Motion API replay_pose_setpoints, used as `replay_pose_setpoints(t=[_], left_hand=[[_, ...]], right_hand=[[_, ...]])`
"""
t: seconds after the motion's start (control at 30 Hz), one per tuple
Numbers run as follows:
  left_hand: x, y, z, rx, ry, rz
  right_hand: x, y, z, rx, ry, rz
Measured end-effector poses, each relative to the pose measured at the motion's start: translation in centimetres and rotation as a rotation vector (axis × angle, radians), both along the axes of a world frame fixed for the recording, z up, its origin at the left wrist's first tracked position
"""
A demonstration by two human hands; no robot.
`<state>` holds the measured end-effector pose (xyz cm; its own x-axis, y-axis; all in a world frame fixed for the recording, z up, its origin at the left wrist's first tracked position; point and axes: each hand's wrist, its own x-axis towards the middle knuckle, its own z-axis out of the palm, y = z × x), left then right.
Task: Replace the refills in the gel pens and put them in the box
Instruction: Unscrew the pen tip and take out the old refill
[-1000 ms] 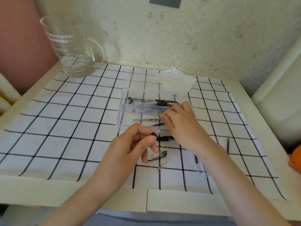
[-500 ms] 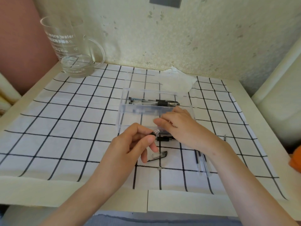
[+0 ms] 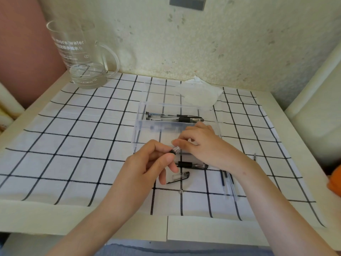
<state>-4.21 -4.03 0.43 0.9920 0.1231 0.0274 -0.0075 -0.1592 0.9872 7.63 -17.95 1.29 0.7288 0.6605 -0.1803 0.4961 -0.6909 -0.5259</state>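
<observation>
Fingers of the left hand [image 3: 147,172] pinch a pen [image 3: 175,150]; those of the right hand [image 3: 208,146] pinch its clear end. Behind them a clear box [image 3: 140,115] holds more pens [image 3: 175,118].

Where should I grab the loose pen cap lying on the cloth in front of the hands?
Pinch the pen cap across its clear tube, coming from above and the near side. It lies flat, left to right, with its black clip along the near edge; the left hand, holding the gel pen, crowds its left end.
</observation>
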Motion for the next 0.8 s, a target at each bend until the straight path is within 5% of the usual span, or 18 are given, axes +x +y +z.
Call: replay_pose_setpoints(t=[0.37,0.8], left_hand=[[0.0,0.2,0.0,-0.011,-0.008,0.031],[0.1,0.1,-0.1,-0.043,-0.013,0.049]], right_hand=[[-0.1,-1.2,1.4,0.372,-0.073,-0.126],[-1.1,-2.2,3.7,0.778,0.534,0.070]])
